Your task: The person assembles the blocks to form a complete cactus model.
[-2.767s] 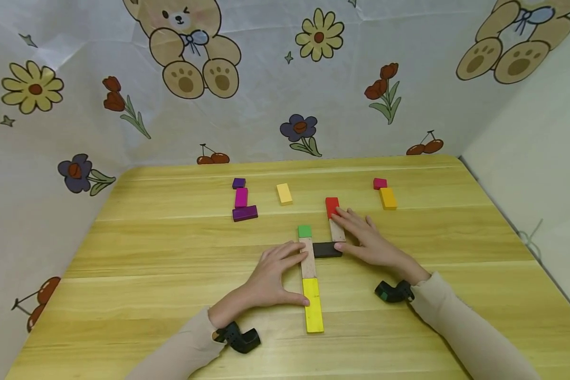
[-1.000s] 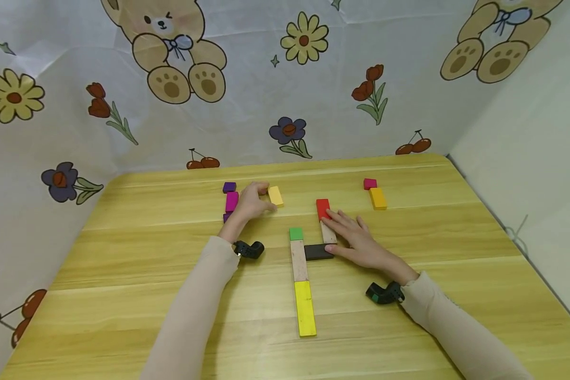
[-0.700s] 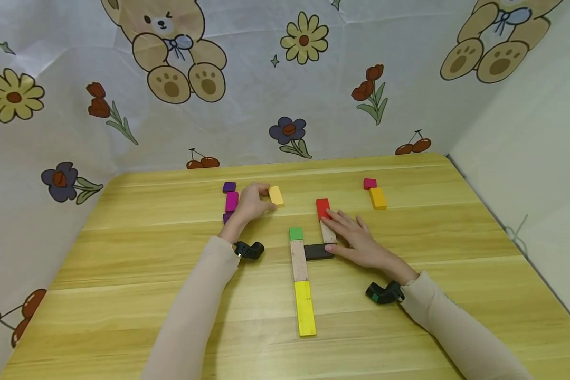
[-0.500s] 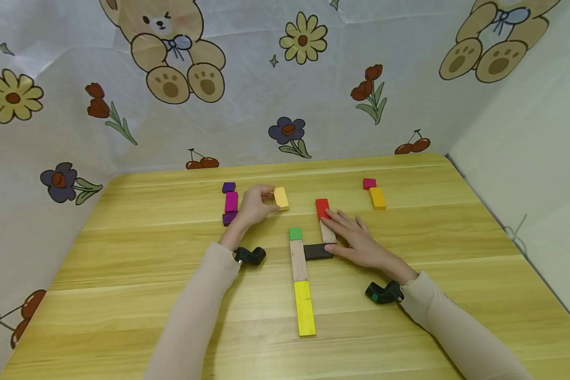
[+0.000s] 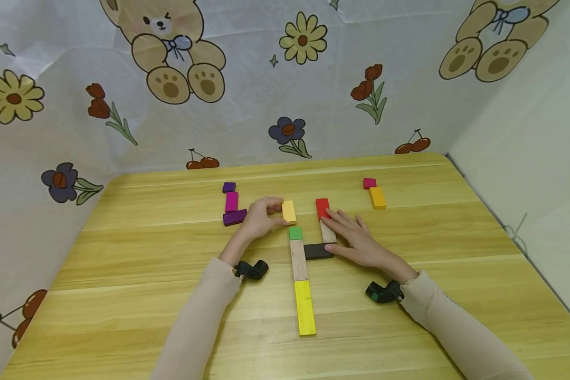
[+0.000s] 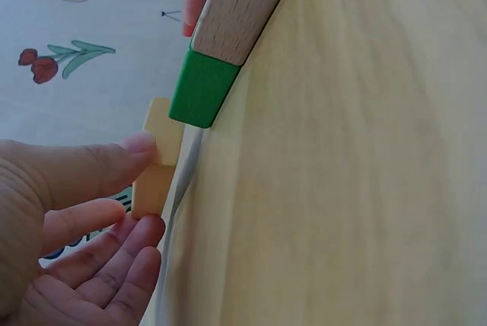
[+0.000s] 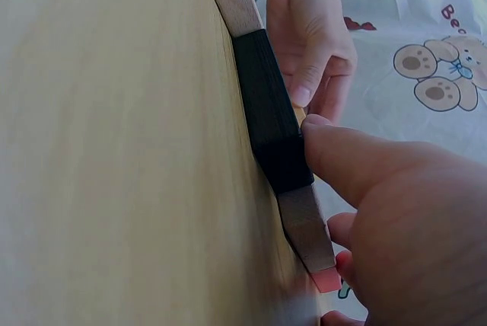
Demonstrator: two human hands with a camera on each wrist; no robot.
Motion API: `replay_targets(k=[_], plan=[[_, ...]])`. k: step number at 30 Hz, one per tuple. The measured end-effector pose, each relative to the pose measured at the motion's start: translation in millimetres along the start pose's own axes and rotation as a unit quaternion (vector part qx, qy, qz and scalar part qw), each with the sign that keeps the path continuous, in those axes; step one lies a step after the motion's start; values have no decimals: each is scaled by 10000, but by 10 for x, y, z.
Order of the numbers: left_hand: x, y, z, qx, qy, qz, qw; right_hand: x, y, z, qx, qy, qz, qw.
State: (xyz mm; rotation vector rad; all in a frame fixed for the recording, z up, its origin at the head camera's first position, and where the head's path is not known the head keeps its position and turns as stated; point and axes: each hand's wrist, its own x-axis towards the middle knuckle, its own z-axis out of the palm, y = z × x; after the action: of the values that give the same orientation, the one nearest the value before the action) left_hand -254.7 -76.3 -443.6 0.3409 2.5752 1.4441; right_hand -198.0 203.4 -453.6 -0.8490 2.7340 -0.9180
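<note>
Pale yellow was the rectangular block (image 5: 288, 212) pinched in the left hand (image 5: 261, 217), with the thumb toward its near end and the forefinger toward its far end. It was just beyond the green cube (image 5: 295, 233); whether its underside met the wooden counter (image 5: 147, 274) could not be told. The green cube formed the far end of a straight row, followed toward the person by a long plain wooden block (image 5: 299, 260) and a bright yellow block (image 5: 305, 307). A black block (image 5: 315, 252) stuck out to the right from the side of the long plain wooden block, and from its right end a shorter wooden block (image 5: 328, 232) led away from the person to a red block (image 5: 322, 206). Over this branch lay the right hand (image 5: 361, 247), its fingers spread and loosely extended, gripping nothing: the thumb touched the black block, and the fingertips rested at the red block and the shorter wooden block. On the left, beyond the left hand, a dark violet cube (image 5: 229, 187), a magenta block (image 5: 231, 201) and a purple block (image 5: 235, 217) lay in a close line, the purple one turned crosswise. Near the far right, a crimson cube (image 5: 369, 183) lay close against the corner of an orange-yellow block (image 5: 377, 198). Behind the counter hung a white sheet (image 5: 247, 121) printed with bears and flowers.
</note>
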Motion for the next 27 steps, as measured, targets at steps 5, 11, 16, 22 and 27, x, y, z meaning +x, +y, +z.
replay_targets(k=[5,11,16,22,27], plan=[[-31,-20,30,61,-53,100,9999,1,13,12,-14,-18,8,10000],[-29,-53,47,112,-87,164,9998,5,16,18,-36,-13,29,10000],[-22,-68,54,170,-196,255,9993,2,12,20,-32,-2,22,10000],[-22,-73,55,75,-253,254,9993,-3,3,13,3,4,38,10000],[-28,-67,67,10,-187,266,9995,1,4,7,-11,4,38,10000]])
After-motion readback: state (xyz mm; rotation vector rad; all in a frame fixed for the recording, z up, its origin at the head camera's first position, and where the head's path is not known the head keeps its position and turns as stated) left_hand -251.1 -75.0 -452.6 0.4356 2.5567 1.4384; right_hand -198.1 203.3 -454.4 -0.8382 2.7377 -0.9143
